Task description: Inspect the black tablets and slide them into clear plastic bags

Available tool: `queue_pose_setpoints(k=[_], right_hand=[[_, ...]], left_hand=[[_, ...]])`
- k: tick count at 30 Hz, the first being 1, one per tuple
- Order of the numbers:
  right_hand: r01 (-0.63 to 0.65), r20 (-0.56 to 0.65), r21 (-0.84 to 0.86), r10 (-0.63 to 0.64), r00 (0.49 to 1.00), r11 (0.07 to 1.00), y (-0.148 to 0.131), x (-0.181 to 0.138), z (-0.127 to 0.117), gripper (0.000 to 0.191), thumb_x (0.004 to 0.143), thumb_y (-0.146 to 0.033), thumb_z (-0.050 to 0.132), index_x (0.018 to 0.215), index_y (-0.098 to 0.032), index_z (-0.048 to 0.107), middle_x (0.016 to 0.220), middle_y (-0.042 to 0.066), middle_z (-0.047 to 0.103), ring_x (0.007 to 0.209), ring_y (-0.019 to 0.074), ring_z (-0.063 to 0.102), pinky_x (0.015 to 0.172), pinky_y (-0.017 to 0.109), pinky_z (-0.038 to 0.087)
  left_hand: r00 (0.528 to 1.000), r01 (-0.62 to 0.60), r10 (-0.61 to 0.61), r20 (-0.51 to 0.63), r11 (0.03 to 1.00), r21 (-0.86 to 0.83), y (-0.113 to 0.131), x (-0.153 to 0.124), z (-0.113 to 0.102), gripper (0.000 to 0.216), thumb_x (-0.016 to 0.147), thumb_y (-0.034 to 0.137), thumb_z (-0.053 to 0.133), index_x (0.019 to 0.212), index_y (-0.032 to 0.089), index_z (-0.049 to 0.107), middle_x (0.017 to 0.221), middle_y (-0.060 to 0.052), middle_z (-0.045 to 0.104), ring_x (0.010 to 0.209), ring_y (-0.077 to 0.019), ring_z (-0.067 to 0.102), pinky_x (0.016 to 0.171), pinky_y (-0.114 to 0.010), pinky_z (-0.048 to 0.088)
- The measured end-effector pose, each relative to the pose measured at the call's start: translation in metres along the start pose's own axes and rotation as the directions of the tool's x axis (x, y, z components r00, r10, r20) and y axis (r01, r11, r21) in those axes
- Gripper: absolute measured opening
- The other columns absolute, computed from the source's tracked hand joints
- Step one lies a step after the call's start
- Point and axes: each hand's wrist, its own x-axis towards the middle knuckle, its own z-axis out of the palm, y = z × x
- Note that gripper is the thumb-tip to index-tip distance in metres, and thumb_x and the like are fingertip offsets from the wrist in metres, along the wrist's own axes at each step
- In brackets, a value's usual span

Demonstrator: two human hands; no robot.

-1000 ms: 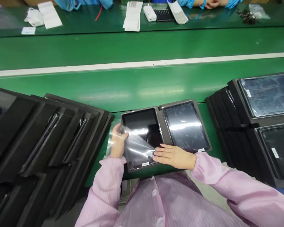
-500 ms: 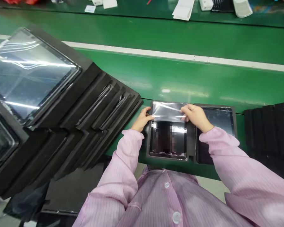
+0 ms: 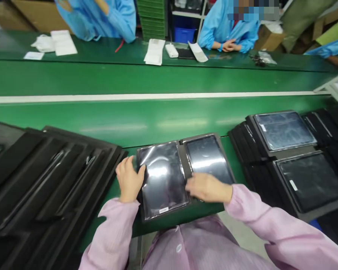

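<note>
A dark foam tray [image 3: 186,152] lies at the near edge of the green bench with two glossy screens side by side. The left screen [image 3: 162,176] is covered by clear film with a small white label at its near edge. My left hand [image 3: 128,180] rests against the tray's left edge, fingers curled over it. Flat on the near right corner of the left screen lies my right hand [image 3: 207,187], fingers stretched toward the film. The right screen [image 3: 210,157] is untouched.
Fanned black foam trays [image 3: 50,176] fill the left. More trays with film-covered screens [image 3: 284,129] stack at the right. Beyond the conveyor's white stripe [image 3: 157,96], people in blue coats [image 3: 231,33] sit at a bench with white papers [image 3: 154,52] and a small white box [image 3: 171,50].
The film held up by both hands at the screen's far edge now lies flat over the left screen. My hands came down to the tray's near part. The view swung right and up.
</note>
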Motion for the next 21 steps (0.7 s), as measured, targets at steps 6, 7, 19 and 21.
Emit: queue_pose_setpoints(k=[6,7,19,21], right_hand=[[-0.550,-0.347,-0.015,0.511,0.786,0.835,0.132,0.019,-0.062,0.029,0.084,-0.013,0.049,0.107,-0.016,0.066,0.114,0.016,0.064,0.107,0.0273,0.056,0.094,0.051,0.042],[-0.560,-0.336,-0.001,0.527,0.781,0.829,0.146,0.021,-0.064,0.026,0.081,-0.013,0.054,0.102,-0.017,0.068,0.112,0.014,0.064,0.107,0.0276,0.056,0.094,0.051,0.043],[-0.404,-0.247,0.175,0.438,0.864,0.898,0.089,-0.008,-0.067,0.014,0.083,-0.017,0.056,0.073,-0.021,0.065,0.080,0.000,0.071,0.088,0.0182,0.066,0.098,0.044,0.042],[-0.278,-0.064,0.409,0.331,0.942,0.869,0.060,-0.039,-0.072,0.016,0.085,-0.021,0.055,0.072,-0.021,0.064,0.073,-0.002,0.070,0.070,0.0135,0.067,0.079,0.031,0.052]], left_hand=[[0.527,-0.741,0.568,0.632,0.672,0.014,0.041,-0.084,0.069,0.022,0.077,0.029,0.060,0.097,0.024,0.066,0.120,-0.012,0.061,0.121,-0.0318,0.048,0.103,-0.053,0.032],[0.472,-0.757,0.549,0.690,0.653,-0.001,0.046,-0.098,0.082,0.028,0.076,0.031,0.062,0.102,0.022,0.065,0.124,-0.014,0.059,0.123,-0.0336,0.046,0.103,-0.056,0.030],[0.863,-0.090,0.127,0.488,0.991,-0.099,0.044,-0.096,0.107,0.063,0.083,0.030,0.049,0.141,0.021,0.024,0.090,-0.003,0.075,0.102,-0.0200,0.065,0.099,-0.045,0.042],[0.891,0.041,0.042,0.452,0.984,-0.172,0.047,-0.095,0.105,0.060,0.082,0.034,0.050,0.137,0.021,0.031,0.092,-0.003,0.075,0.098,-0.0195,0.066,0.097,-0.044,0.043]])
